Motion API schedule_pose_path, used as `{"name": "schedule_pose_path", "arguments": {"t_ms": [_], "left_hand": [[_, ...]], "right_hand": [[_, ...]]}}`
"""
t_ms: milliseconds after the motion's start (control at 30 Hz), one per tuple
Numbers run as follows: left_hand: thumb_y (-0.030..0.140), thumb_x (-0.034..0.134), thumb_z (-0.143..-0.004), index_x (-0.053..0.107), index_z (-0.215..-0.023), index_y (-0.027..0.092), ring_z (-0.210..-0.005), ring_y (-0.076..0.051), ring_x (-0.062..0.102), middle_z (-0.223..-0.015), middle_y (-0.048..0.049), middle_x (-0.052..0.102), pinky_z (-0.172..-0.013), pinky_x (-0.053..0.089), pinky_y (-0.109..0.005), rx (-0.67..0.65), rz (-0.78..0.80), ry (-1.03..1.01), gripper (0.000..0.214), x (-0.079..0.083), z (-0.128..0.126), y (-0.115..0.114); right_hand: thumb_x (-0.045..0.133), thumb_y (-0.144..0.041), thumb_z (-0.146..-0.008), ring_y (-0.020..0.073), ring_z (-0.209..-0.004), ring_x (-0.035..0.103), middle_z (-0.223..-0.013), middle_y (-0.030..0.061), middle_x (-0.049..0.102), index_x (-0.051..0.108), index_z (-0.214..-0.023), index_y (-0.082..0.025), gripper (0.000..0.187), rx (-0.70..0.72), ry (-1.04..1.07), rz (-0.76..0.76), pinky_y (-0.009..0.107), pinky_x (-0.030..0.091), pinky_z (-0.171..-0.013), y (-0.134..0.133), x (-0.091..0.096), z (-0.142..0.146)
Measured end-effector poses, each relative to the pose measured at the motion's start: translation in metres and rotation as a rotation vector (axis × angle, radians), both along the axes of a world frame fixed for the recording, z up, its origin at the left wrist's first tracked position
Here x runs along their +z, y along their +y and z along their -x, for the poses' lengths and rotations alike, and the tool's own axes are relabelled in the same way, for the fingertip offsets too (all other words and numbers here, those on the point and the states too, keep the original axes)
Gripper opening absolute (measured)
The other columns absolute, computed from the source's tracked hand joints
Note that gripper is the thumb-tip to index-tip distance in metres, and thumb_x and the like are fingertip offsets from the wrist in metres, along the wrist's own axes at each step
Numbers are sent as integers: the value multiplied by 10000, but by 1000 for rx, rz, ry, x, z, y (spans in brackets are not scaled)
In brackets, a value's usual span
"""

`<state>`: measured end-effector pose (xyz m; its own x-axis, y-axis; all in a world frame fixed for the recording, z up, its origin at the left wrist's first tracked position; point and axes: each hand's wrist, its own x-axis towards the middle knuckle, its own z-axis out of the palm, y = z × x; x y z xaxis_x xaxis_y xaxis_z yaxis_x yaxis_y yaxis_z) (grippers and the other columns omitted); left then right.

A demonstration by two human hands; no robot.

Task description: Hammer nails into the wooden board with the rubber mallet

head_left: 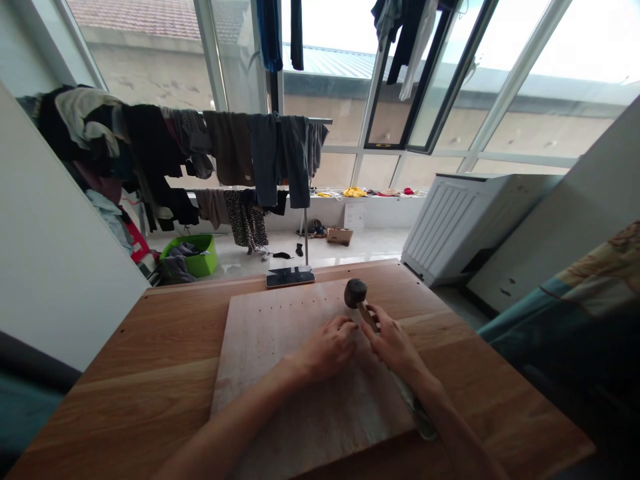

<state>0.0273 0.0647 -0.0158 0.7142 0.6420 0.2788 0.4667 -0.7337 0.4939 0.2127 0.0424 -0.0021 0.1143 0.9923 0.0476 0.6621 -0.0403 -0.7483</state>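
Note:
My right hand [393, 341] is closed around the wooden handle of a mallet with a dark round head [355, 293]. That head is raised a little over the upper right part of a pale wooden board [270, 380]. Close beside it, my left hand [330, 347] rests on the board with its fingers pinched together; whatever they hold is too small to make out. A row of small dark dots runs along the board's far side, with a few more dots lower down. Partly behind my right forearm lies a clear, long object [423, 420], whose kind I cannot tell.
The board lies on a brown wooden table [150, 360]. At the far edge is a phone [290, 277]. Beyond stand a laundry rack with clothes [230, 150], a green basket [203, 257], a cardboard box [339, 235] and a white ribbed cabinet [450, 220]. A curtain [575, 300] hangs right.

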Motion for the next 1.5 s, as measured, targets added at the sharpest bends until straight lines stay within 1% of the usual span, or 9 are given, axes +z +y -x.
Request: {"name": "schedule_pose_path", "arguments": {"t_ms": [200,467,600,700,800,900,967,1333,1500], "left_hand": [[217,586,-854,672,-988,190,-912,-212,649,-953,-58,651,-855,527,-318,126,46,50,162,22,23,18],[299,692,-747,710,-843,153,-965,-315,647,-1018,-143,638,-829,534,-382,207,49,320,176,29,-18,34],[185,737,-659,687,-687,175,-937,-321,651,-916,-121,666,-809,531,-378,106,-14,310,58,35,-15,50],[177,689,-704,657,-660,176,-768,-253,661,-758,-75,668,-725,523,-337,207,34,202,54,37,-6,67],[176,653,-763,655,-773,172,-704,-187,652,-719,-31,671,-678,512,-278,300,147,-87,11,29,-4,85],[162,633,-800,647,-979,177,-715,-148,656,-781,-15,691,-669,517,-240,382,223,-409,181,13,-6,96],[170,621,-822,649,-1029,185,-718,-138,657,-802,-16,703,-688,523,-239,414,234,-489,210,1,-6,98],[152,624,-827,643,-910,201,-710,-134,659,-805,-2,724,-680,512,-227,329,165,-421,99,-20,-13,102],[107,601,-820,649,-905,209,-705,-133,652,-816,-2,720,-670,502,-223,313,128,-374,142,-20,-15,97]], "right_hand": [[502,-294,-893,182,-469,618,-644,8,668,587,-1237,-179,372,43,4,44,257,458,-469,15,-8,-3],[502,-282,-890,145,-386,550,-545,-58,571,533,-1265,-167,394,23,168,116,220,432,-380,16,-17,-6],[506,-292,-874,144,-397,546,-567,-51,573,535,-1242,-138,400,28,204,112,230,446,-383,16,-16,-6],[513,-288,-859,147,-405,541,-596,-43,579,541,-1224,-139,395,30,228,105,237,436,-371,16,-15,-5],[521,-278,-849,139,-409,534,-565,-56,554,581,-1109,-164,291,32,249,100,227,429,-379,16,-14,-5],[522,-285,-840,126,-387,507,-505,-72,504,593,-921,-183,148,31,279,130,214,401,-364,16,-16,-6],[511,-287,-832,117,-382,491,-512,-76,495,586,-905,-189,143,26,310,150,205,387,-353,16,-18,-6],[519,-442,-777,108,-432,485,-585,-77,487,532,-981,-201,316,24,517,78,204,397,-369,33,4,0],[502,-448,-778,103,-372,436,-528,-88,463,512,-890,-219,256,9,513,76,205,364,-337,36,-2,10]]}}
